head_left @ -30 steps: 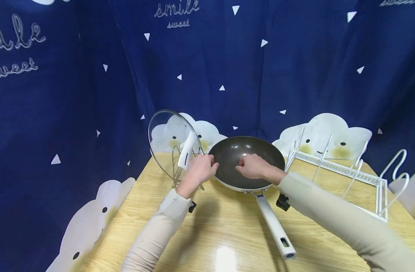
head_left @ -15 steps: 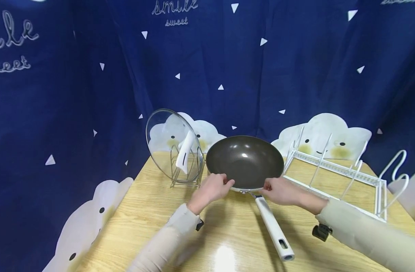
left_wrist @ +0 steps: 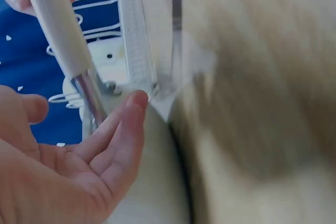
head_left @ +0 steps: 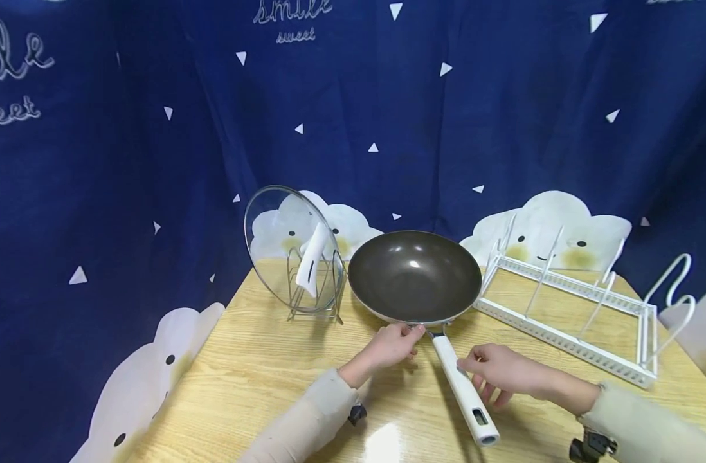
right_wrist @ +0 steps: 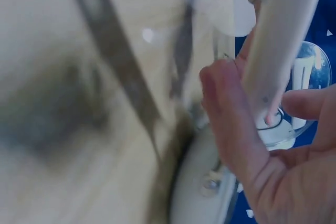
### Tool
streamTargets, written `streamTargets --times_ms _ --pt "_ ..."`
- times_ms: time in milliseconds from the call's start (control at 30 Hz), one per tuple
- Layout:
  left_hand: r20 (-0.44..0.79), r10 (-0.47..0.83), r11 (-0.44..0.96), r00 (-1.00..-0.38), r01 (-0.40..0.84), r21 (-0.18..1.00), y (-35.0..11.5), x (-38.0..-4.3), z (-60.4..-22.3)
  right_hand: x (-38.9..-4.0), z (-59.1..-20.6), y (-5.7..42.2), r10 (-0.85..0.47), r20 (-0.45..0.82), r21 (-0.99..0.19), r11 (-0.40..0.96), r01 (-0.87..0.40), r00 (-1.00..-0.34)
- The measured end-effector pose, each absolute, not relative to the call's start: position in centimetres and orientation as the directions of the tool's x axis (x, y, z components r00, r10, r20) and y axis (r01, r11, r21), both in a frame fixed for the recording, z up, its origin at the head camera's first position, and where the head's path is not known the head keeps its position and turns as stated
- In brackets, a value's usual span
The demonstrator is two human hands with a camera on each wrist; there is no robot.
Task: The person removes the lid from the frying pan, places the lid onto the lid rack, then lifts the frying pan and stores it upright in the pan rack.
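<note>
At the lower right of centre in the head view, a long white handle [head_left: 456, 376] is pointed toward the bottom of the frame. Just beside it, on its right, the right hand [head_left: 500, 372] is placed; in the right wrist view the handle lies between the thumb and the rather straight fingers, and it is not clamped by them. A little farther, near the middle of the frame, the left hand [head_left: 391, 346] is held at the root of the handle, by the near rim; its thumb and fingers are apart. Whether the metal neck [left_wrist: 90, 97] is touched by it cannot be told.

The frying pan [head_left: 413, 280], deep and dark inside, is set at the centre of the head view, on the wooden table [head_left: 254, 366]. It is judged to be stiff and rather heavy in the bowl, so some tipping should be expected if only the handle's end is lifted. The smooth handle may be slightly slippery; probably the best hold is found close to the neck, with the fingers wrapped around and the rim supported by the other hand.

At the right, a white metal rack [head_left: 561, 343] is stood near the pan. At the left, a glass lid [head_left: 280, 247], surely more fragile, is held tilted in a wire rack [head_left: 296, 297]. Behind, a dark blue curtain [head_left: 353, 96] is hung.
</note>
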State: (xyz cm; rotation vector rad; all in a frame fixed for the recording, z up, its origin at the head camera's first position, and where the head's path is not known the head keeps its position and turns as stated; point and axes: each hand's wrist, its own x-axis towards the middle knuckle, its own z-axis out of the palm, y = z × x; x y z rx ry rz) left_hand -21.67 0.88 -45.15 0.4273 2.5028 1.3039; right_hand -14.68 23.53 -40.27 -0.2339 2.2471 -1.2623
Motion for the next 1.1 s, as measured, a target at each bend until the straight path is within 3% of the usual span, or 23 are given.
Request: streamTargets --times_ms 167,400,800,1100 --pt "-0.219 0.388 0.348 -0.895 -0.078 0.934 2.4 -21.5 -46.3 -13.7 -41.2 23.6 -0.506 -0.381 -0.896 0.410 0.173 -0.774" --pt "-0.310 0.426 0.139 -0.850 -0.277 0.951 4.5 -21.4 -47.6 -12.9 -42.0 23.1 -0.566 -0.365 -0.931 0.245 0.271 -0.740" --pt "-0.328 0.438 -0.081 -0.837 -0.400 0.913 6.5 -21.5 -48.4 -11.8 -42.8 22.0 -0.602 -0.330 -0.901 -0.030 0.433 -0.728" --pt "-0.387 0.532 -0.177 -0.753 -0.546 0.819 7.4 -21.6 -48.5 -10.8 -43.8 20.7 -0.518 -0.347 -0.888 -0.088 0.452 -0.782"
